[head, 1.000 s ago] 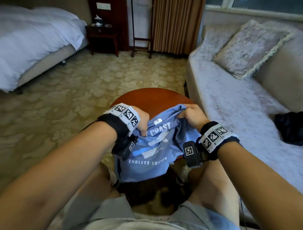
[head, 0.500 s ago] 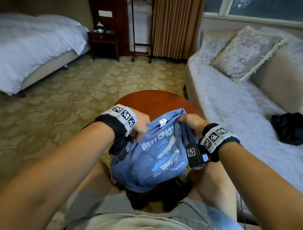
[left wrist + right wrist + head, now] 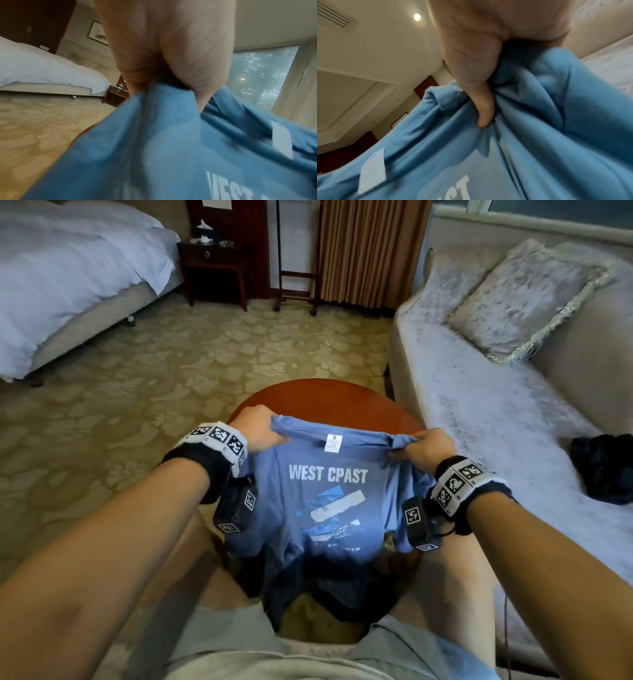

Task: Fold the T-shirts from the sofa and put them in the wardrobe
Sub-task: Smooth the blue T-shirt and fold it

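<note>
Both hands clench the blue T-shirt (image 3: 325, 501) at its shoulders: the left hand (image 3: 257, 426) bunches the fabric at one end of the neckline, the right hand (image 3: 423, 447) at the other, thumb pressed into the gathered cloth. The shirt hangs between them, print and neck label toward the person, its hem drooping in shadow down between the knees. Just behind it stands the round bench (image 3: 329, 402), which the shirt partly hides; whether cloth touches it cannot be told. To the right runs the sofa (image 3: 479, 419), with a dark garment (image 3: 606, 467) still lying on its seat and a cushion (image 3: 524, 299) farther back. Beyond are the carpet, a bed (image 3: 68, 278) and a nightstand (image 3: 214, 265).

The risks, as I judge them: the grips hold crumpled fabric rather than flat seams, so laying the shirt down could set in creases or an uneven fold; the sleeves look tucked behind and may stay trapped; the trailing hem could drag off the bench edge.
</note>
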The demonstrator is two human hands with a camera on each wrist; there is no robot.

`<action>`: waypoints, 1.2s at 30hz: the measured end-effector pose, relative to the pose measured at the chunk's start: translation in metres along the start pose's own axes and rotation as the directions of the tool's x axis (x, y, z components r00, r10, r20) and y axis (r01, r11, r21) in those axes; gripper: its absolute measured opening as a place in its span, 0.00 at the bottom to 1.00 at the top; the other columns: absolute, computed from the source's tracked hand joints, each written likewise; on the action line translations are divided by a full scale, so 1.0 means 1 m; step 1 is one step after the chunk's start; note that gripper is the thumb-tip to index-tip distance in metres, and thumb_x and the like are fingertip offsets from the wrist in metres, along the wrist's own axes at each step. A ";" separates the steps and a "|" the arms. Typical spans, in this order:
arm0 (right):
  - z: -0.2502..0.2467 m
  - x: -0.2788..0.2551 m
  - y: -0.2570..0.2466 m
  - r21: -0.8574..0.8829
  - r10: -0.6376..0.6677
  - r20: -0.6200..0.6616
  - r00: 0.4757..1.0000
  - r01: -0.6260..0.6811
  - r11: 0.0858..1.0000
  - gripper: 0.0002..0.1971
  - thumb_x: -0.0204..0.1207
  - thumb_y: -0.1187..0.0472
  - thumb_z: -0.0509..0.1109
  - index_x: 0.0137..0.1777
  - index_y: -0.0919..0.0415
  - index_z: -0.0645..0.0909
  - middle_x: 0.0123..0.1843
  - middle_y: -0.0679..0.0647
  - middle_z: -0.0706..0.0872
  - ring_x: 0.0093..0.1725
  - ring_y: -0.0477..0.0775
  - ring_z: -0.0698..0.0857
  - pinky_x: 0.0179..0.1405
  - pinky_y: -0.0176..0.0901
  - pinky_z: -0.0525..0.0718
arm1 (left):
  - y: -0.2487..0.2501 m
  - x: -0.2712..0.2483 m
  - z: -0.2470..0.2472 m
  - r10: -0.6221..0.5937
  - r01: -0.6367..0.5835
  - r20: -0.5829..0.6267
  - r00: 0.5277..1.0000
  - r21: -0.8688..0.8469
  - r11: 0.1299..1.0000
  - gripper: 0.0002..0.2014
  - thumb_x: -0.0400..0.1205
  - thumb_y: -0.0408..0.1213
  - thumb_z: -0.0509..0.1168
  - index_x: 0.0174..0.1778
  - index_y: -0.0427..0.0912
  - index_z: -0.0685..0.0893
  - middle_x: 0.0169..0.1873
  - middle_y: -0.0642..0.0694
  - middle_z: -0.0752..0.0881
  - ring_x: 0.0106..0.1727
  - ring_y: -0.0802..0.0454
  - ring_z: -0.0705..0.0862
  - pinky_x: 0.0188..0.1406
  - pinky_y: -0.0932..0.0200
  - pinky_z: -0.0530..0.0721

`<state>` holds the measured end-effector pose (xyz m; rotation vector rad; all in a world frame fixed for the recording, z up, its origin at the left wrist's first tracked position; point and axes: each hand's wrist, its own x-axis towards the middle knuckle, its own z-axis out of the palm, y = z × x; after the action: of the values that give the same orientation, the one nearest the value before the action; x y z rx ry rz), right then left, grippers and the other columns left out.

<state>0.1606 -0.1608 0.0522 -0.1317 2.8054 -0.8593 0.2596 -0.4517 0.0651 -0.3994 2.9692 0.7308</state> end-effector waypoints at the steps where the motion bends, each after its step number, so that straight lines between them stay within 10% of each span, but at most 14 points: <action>1: -0.004 0.005 -0.003 0.021 0.014 -0.032 0.999 -0.013 1.000 0.13 0.70 0.58 0.77 0.40 0.71 0.87 0.35 0.61 0.83 0.37 0.60 0.81 0.36 0.50 0.81 | 0.001 0.005 -0.006 0.007 -0.007 -0.036 0.999 -0.011 1.000 0.10 0.74 0.37 0.76 0.38 0.34 0.85 0.38 0.39 0.87 0.42 0.43 0.84 0.42 0.51 0.80; 6: -0.030 0.020 -0.024 0.142 0.121 -0.200 0.972 -0.093 0.985 0.13 0.72 0.56 0.69 0.33 0.65 0.80 0.40 0.63 0.84 0.45 0.64 0.83 0.42 0.46 0.77 | 0.009 0.025 -0.037 -0.050 0.067 -0.083 0.995 0.217 0.974 0.07 0.75 0.30 0.66 0.47 0.34 0.83 0.42 0.37 0.84 0.44 0.39 0.81 0.38 0.56 0.75; 11: -0.040 0.047 -0.032 0.051 0.143 -0.279 0.950 -0.134 0.990 0.11 0.72 0.62 0.67 0.47 0.66 0.89 0.48 0.67 0.88 0.48 0.68 0.85 0.48 0.48 0.84 | 0.012 0.061 -0.060 -0.108 0.120 -0.092 0.990 0.131 0.984 0.05 0.75 0.28 0.61 0.40 0.31 0.82 0.37 0.34 0.79 0.39 0.43 0.75 0.31 0.57 0.70; 18: -0.039 0.105 -0.035 -0.042 0.200 -0.280 0.939 -0.220 0.975 0.12 0.73 0.60 0.65 0.48 0.61 0.89 0.49 0.67 0.88 0.49 0.69 0.86 0.52 0.51 0.86 | -0.014 0.117 -0.062 -0.169 0.254 -0.236 0.957 0.400 0.881 0.10 0.79 0.37 0.67 0.46 0.34 0.88 0.50 0.34 0.86 0.56 0.36 0.82 0.54 0.49 0.79; 22: -0.020 0.181 -0.050 0.042 0.197 -0.299 0.934 -0.193 0.980 0.15 0.75 0.60 0.64 0.59 0.62 0.85 0.56 0.68 0.88 0.59 0.69 0.85 0.57 0.53 0.85 | -0.016 0.172 -0.052 -0.272 0.342 -0.297 0.915 0.218 0.914 0.10 0.82 0.28 0.62 0.51 0.28 0.87 0.50 0.27 0.87 0.55 0.30 0.85 0.49 0.46 0.82; 24: 0.002 0.219 -0.063 0.203 0.072 -0.233 0.970 -0.024 0.979 0.20 0.83 0.62 0.62 0.75 0.62 0.74 0.70 0.70 0.79 0.71 0.69 0.77 0.69 0.54 0.75 | -0.013 0.205 -0.048 -0.311 0.336 -0.304 0.901 0.035 0.941 0.13 0.84 0.26 0.59 0.61 0.24 0.81 0.59 0.24 0.83 0.62 0.28 0.82 0.53 0.45 0.79; 26: 0.029 0.243 -0.075 0.309 -0.101 -0.131 0.986 0.137 0.941 0.33 0.83 0.65 0.63 0.85 0.58 0.55 0.84 0.66 0.60 0.84 0.64 0.58 0.81 0.53 0.58 | -0.012 0.229 -0.036 -0.341 0.297 -0.212 0.916 -0.214 0.931 0.30 0.86 0.29 0.59 0.82 0.31 0.56 0.78 0.28 0.64 0.75 0.32 0.70 0.66 0.48 0.72; 28: 0.055 0.256 -0.075 0.233 -0.155 -0.002 0.988 0.151 0.961 0.40 0.83 0.64 0.66 0.87 0.56 0.44 0.87 0.63 0.44 0.87 0.62 0.43 0.83 0.53 0.46 | -0.015 0.243 -0.016 -0.326 0.288 -0.071 0.943 -0.318 0.903 0.44 0.86 0.35 0.62 0.84 0.42 0.32 0.84 0.35 0.43 0.81 0.35 0.61 0.69 0.52 0.70; 32: 0.090 0.232 -0.053 -0.132 -0.028 0.349 0.937 0.079 0.988 0.41 0.81 0.40 0.63 0.86 0.41 0.42 0.87 0.54 0.34 0.86 0.60 0.34 0.82 0.66 0.42 | -0.022 0.235 0.035 -0.251 0.233 0.222 0.942 0.107 0.967 0.40 0.84 0.60 0.57 0.85 0.53 0.41 0.84 0.43 0.36 0.84 0.34 0.40 0.77 0.24 0.50; 36: 0.105 0.200 -0.025 -0.363 0.091 0.467 0.879 0.097 0.927 0.48 0.71 0.23 0.58 0.83 0.32 0.34 0.83 0.47 0.22 0.82 0.58 0.24 0.78 0.72 0.32 | -0.030 0.200 0.078 -0.329 0.226 0.368 0.870 0.295 0.928 0.40 0.76 0.76 0.47 0.80 0.72 0.34 0.81 0.50 0.25 0.80 0.33 0.25 0.71 0.16 0.39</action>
<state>-0.0107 -0.2676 -0.0525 -0.3538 2.4520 -0.2203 0.0745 -0.4882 -0.0412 -0.5631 2.4866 0.3557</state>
